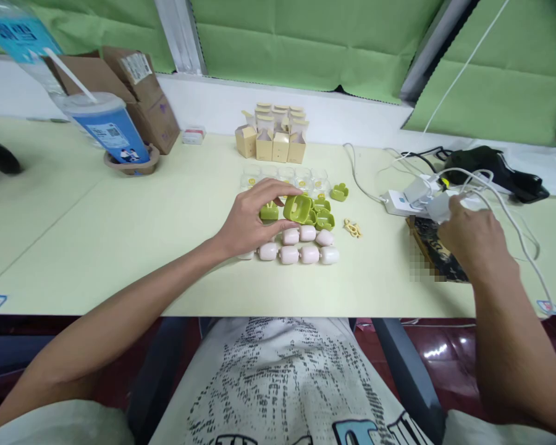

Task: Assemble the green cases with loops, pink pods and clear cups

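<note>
In the head view, a cluster of cream cartons point(280, 145) with raised flaps stands toward the back of the pale surface point(189, 191); in front of the cartons, toward the person, the left hand point(244, 224) is partly closed, its thumb and fingers pinching a glossy green square cup point(298, 209), tilted so that its hollow shows; right of the cartons and nearer the person, the right hand point(473, 238) is bent inward beside a white adapter point(440, 207), and whether it has hold of that or of a cable cannot be told; directly in front of the cartons sit clear plastic cups point(282, 173) with yellow labels, in rows; nearer the person than these, partly behind the left hand, lie more green cups point(324, 219), and a single four-lobed green piece point(340, 192) lies apart, forward and right of the cartons; nearest the person, two rows of pale pink barrel-shaped pieces point(309, 254) lie in front of the cartons, some hidden by the left hand; to their front right is a small heap of yellow loops point(353, 228); farther right of the cartons come a white power strip point(398, 203), a black pouch point(495, 172) and a dark patterned flat object point(438, 247), partly blurred; left of the cartons stand a small white box point(193, 135), an open cardboard box point(155, 111) and a blue drink cup point(113, 133) with a straw, seated in a brown holder point(132, 165)
</note>
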Tool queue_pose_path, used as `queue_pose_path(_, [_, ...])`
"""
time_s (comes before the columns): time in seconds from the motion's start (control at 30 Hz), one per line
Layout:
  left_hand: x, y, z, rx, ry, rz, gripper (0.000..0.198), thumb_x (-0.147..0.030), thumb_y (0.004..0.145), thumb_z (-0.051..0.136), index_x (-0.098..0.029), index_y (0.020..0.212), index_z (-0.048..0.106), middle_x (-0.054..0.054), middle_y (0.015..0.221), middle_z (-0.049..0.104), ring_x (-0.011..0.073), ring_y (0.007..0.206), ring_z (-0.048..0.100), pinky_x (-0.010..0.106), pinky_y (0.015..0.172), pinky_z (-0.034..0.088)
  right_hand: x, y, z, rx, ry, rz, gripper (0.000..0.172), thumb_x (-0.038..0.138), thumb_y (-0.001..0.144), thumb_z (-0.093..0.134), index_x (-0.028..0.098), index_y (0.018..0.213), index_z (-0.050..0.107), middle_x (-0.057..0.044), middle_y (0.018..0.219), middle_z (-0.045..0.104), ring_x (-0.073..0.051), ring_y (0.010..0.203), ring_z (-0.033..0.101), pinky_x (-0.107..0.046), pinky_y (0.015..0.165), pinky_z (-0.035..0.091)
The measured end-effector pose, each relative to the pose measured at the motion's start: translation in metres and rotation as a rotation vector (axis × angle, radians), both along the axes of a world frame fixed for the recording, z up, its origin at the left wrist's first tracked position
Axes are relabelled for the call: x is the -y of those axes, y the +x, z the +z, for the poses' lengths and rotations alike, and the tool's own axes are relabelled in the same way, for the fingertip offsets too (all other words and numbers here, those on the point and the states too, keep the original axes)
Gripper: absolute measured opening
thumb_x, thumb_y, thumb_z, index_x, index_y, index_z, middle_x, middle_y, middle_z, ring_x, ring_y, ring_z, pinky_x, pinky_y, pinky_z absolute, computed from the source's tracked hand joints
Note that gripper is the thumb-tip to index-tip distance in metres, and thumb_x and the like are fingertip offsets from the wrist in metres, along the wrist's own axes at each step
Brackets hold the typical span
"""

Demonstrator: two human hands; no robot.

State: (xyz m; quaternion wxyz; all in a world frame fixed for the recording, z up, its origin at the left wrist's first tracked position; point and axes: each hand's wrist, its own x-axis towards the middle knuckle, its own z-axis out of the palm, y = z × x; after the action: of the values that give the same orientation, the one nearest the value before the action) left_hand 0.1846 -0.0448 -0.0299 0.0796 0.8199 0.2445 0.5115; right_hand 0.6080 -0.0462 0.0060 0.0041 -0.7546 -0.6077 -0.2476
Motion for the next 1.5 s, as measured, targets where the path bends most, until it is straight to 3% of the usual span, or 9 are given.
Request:
queue_pose_path(0.07, [0.001,0.0,0.001,0.033,-0.03,-0.019,0.042,-0.036,0.098,0.089,-0.027,0.137,0.076,0.009,0.132,0.082,0.0217,0.118,0.078,0.036,0.093,0.068,0.019,-0.018,0.014,-0.082,0.006,-0.018,0.059,0.032,0.105,0.061,0.009,0.159,0.069,-0.034,0.093,0.082,-0.044,0.082,0.083,-0.045,0.059,0.047])
queue_pose_path(0.2, [0.003,0.0,0.004,0.075,-0.049,-0.075,0.046,-0.036,0.098,0.089,-0.03,0.141,0.074,0.009,0.134,0.08,0.0223,0.121,0.078,0.036,0.097,0.068,0.037,-0.081,0.043,-0.552,0.205,0.608,0.04,0.036,0.103,0.064,0.022,0.136,0.081,-0.011,0.092,0.086,-0.028,0.082,0.085,-0.045,0.085,0.064])
queue_pose_path(0.3, [0.002,0.0,0.005,0.065,-0.007,-0.074,0.046,-0.041,0.099,0.088,-0.032,0.143,0.073,0.009,0.133,0.079,0.024,0.122,0.077,0.039,0.099,0.067,0.018,-0.136,0.046,-1.119,-0.306,0.968,0.051,0.056,0.092,0.084,0.022,0.13,0.078,-0.012,0.11,0.086,-0.028,0.09,0.084,-0.04,0.073,0.068])
queue_pose_path(0.37, [0.0,0.0,0.003,0.054,0.04,-0.042,0.045,-0.045,0.1,0.086,-0.033,0.142,0.074,0.009,0.13,0.077,0.0244,0.12,0.076,0.041,0.098,0.067,0.001,-0.163,0.037,-1.379,-0.557,1.044,0.056,0.059,0.087,0.092,0.023,0.126,0.075,-0.009,0.106,0.085,-0.026,0.087,0.083,-0.039,0.075,0.069])
queue_pose_path(0.53, [-0.004,0.0,-0.002,0.024,0.029,-0.031,0.048,-0.061,0.099,0.082,-0.036,0.139,0.076,0.009,0.129,0.072,0.0267,0.121,0.074,0.046,0.1,0.067,-0.015,-0.185,0.003,-1.665,-0.421,1.108,0.045,0.053,0.082,0.1,0.025,0.104,0.073,-0.002,0.097,0.081,-0.016,0.07,0.073,-0.031,0.062,0.063])
queue_pose_path(0.63, [-0.003,0.002,-0.004,0.069,-0.178,-0.103,0.047,-0.067,0.106,0.07,-0.034,0.139,0.073,0.008,0.132,0.074,0.0238,0.115,0.077,0.041,0.093,0.068,-0.012,-0.178,-0.008,-1.698,-0.288,1.128,0.036,0.049,0.085,0.099,0.027,0.101,0.075,-0.001,0.093,0.079,-0.015,0.072,0.071,-0.03,0.063,0.061])
queue_pose_path(0.83, [0.006,0.008,0.001,-0.015,-0.504,-0.142,0.056,-0.076,0.11,0.052,-0.023,0.105,0.07,0.004,0.095,0.079,0.0191,0.091,0.081,0.037,0.082,0.068,-0.003,-0.18,-0.015,-1.607,-0.195,1.09,0.04,0.057,0.084,0.098,0.031,0.096,0.071,-0.002,0.092,0.078,-0.02,0.076,0.073,-0.037,0.066,0.065])
queue_pose_path(1.3, [-0.003,0.002,0.004,0.131,-0.587,-0.16,0.057,-0.079,0.098,0.073,-0.022,0.094,0.071,0.004,0.089,0.076,0.0175,0.079,0.075,0.031,0.066,0.062,0.006,-0.192,-0.018,-1.586,-0.32,1.09,0.045,0.061,0.087,0.093,0.031,0.101,0.063,-0.003,0.098,0.077,-0.022,0.081,0.075,-0.041,0.07,0.069])
queue_pose_path(1.5, [-0.004,0.001,0.006,0.142,-0.516,-0.112,0.058,-0.079,0.098,0.073,-0.022,0.093,0.074,0.005,0.09,0.078,0.0174,0.079,0.075,0.031,0.066,0.061,0.0,-0.182,-0.024,-1.582,-0.268,1.162,0.038,0.057,0.092,0.091,0.03,0.114,0.076,-0.005,0.114,0.08,-0.022,0.088,0.08,-0.042,0.075,0.074])
